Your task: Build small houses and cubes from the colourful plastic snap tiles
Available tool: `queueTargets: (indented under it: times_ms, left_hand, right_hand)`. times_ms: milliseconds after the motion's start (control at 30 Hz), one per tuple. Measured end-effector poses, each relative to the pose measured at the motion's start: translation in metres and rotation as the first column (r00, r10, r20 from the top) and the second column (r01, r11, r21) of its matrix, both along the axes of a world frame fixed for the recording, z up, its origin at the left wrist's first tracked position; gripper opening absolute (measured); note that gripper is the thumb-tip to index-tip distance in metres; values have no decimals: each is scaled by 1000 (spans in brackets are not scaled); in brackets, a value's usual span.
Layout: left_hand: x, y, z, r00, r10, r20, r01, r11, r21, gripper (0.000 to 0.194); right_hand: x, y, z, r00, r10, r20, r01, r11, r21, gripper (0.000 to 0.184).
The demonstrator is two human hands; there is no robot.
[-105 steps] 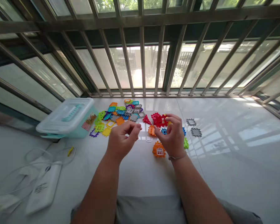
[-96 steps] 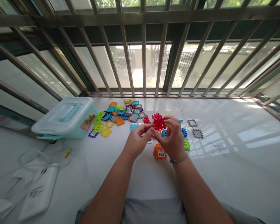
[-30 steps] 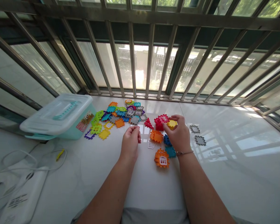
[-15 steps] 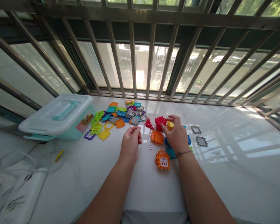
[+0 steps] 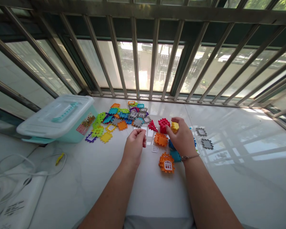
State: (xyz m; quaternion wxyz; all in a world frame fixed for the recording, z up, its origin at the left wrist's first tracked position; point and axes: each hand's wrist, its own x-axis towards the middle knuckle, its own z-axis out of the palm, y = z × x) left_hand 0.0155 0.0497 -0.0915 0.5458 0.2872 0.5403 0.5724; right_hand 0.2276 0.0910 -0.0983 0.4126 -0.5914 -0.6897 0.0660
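Note:
My left hand (image 5: 135,144) hovers over the white floor with its fingers curled and thumb pressed against them; whatever may be in it is hidden. Just right of it lies a small white window piece (image 5: 155,149). My right hand (image 5: 181,136) is over the blocks, thumb and fingers apart. Its thumb is close to a red cube (image 5: 164,126), and a yellow block (image 5: 174,127) shows between thumb and fingers. Under and beside this hand are an orange square (image 5: 160,139), a teal piece (image 5: 175,156) and blue pieces, partly covered. Nearer me stands an orange block with a white window (image 5: 167,163).
A pile of colourful toothed plates (image 5: 124,115) lies back left, beside a lidded teal box (image 5: 58,119). A red triangle piece (image 5: 152,126) and two grey plates (image 5: 207,144) flank the blocks. A power strip (image 5: 21,200) with cables is at left; metal bars line the back.
The view has shifted slightly. Both hands keep nearly the same pose, and the pieces lie as before.

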Motion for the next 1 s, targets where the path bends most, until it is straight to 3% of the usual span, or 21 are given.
queueTargets:
  times_ms: [233, 333, 367, 400, 433, 500, 533, 600, 700, 800, 1000]
  left_hand:
    - [-6, 3, -4, 973, -13, -230, 25, 999, 47, 28]
    - [-17, 4, -3, 918, -17, -395, 52, 996, 77, 23]
    - [-23, 5, -3, 866, -8, -500, 60, 994, 88, 21]
    - [-31, 6, -2, 752, 8, -659, 68, 994, 90, 23]
    - [-41, 7, -2, 586, 44, -809, 43, 995, 85, 30]
    - [-64, 12, -1, 327, 28, -945, -122, 992, -13, 54]
    - [-77, 15, -2, 266, -5, -964, -229, 971, -68, 66]
    - [-99, 21, -4, 251, -83, -964, -361, 916, -173, 81]
    - [-117, 29, -11, 286, -180, -941, -414, 862, -291, 95]
    - [-113, 30, -22, 279, -230, -932, -363, 874, -324, 95]
    - [-96, 27, -37, 198, -229, -953, -185, 946, -266, 75]
  right_hand:
    - [-8, -24, 12, 994, -100, 46, 91, 983, 162, 20]
    - [-8, -43, 16, 983, -181, 43, 166, 958, 234, 34]
    - [-8, -48, 17, 981, -189, 42, 172, 951, 256, 42]
    - [-8, -53, 19, 982, -186, 37, 169, 947, 273, 48]
    - [-8, -57, 21, 984, -177, 29, 162, 944, 286, 53]
    - [-7, -60, 24, 988, -152, 9, 142, 944, 297, 56]
    - [-8, -61, 24, 990, -138, 4, 131, 945, 298, 57]
    - [-8, -60, 24, 994, -106, 9, 99, 952, 290, 56]
    - [-10, -58, 22, 998, -58, 26, 49, 960, 275, 55]
    - [-12, -59, 23, 999, -26, 25, 18, 955, 295, 55]
    - [-15, -63, 29, 1000, 15, -2, -14, 942, 335, 55]
